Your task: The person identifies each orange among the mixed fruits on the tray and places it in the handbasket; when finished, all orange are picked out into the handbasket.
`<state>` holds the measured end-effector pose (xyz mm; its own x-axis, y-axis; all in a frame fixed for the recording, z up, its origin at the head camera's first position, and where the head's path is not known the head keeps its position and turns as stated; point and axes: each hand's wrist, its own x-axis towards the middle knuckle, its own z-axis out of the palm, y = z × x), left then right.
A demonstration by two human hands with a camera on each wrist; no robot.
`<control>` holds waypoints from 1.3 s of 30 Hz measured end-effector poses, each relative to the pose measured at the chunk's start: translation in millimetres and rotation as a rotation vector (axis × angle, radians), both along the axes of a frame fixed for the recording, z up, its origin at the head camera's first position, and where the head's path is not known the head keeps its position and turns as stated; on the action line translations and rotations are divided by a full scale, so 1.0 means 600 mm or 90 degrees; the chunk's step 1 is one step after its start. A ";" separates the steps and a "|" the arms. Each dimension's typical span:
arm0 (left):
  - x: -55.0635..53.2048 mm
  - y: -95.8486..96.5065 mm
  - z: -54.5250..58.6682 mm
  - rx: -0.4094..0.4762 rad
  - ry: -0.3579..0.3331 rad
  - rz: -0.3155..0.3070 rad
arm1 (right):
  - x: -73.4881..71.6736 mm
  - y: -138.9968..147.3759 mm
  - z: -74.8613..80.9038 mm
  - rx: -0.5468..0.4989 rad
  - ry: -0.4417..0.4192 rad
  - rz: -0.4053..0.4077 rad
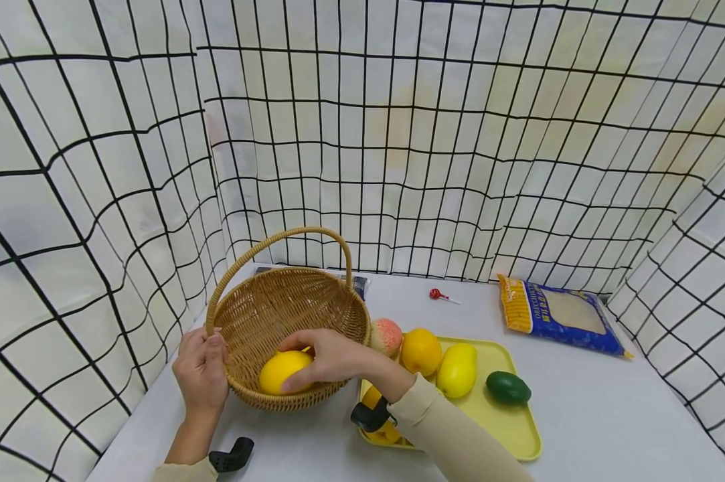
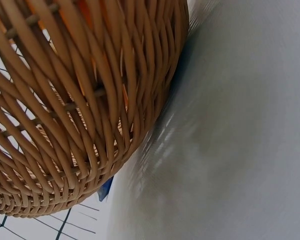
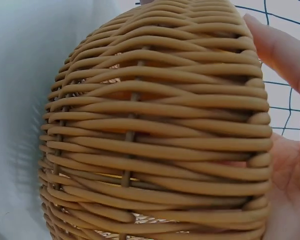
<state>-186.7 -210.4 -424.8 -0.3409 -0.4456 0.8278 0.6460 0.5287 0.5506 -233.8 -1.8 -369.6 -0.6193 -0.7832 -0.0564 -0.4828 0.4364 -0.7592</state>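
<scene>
A brown wicker basket with a tall arched handle leans toward me on the white table. My left hand grips its left rim at the foot of the handle. Inside the basket, low near the front rim, my right hand holds a smooth yellow oval fruit, thumb on the near side and fingers over the top. The left wrist view shows the basket's woven side close up, orange colour behind the weave. In the right wrist view, part of the right hand shows past the rim.
Right of the basket, a yellow tray holds an orange, a yellow pear-shaped fruit, an avocado and other fruit, partly under my right forearm. A pinkish fruit sits at its corner. Farther back lie a lollipop and a pasta bag.
</scene>
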 end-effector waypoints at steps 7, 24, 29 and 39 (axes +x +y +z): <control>0.000 0.003 0.002 0.008 -0.004 -0.001 | 0.008 0.014 0.003 -0.088 -0.027 -0.034; -0.033 -0.025 -0.049 0.016 -0.030 0.017 | 0.042 0.103 0.016 -0.292 -0.010 -0.143; -0.011 -0.003 -0.011 0.017 -0.021 0.014 | 0.045 0.158 0.014 -0.352 -0.002 -0.193; -0.010 -0.004 -0.011 0.019 -0.012 0.014 | 0.014 0.253 -0.014 -0.240 0.060 -0.332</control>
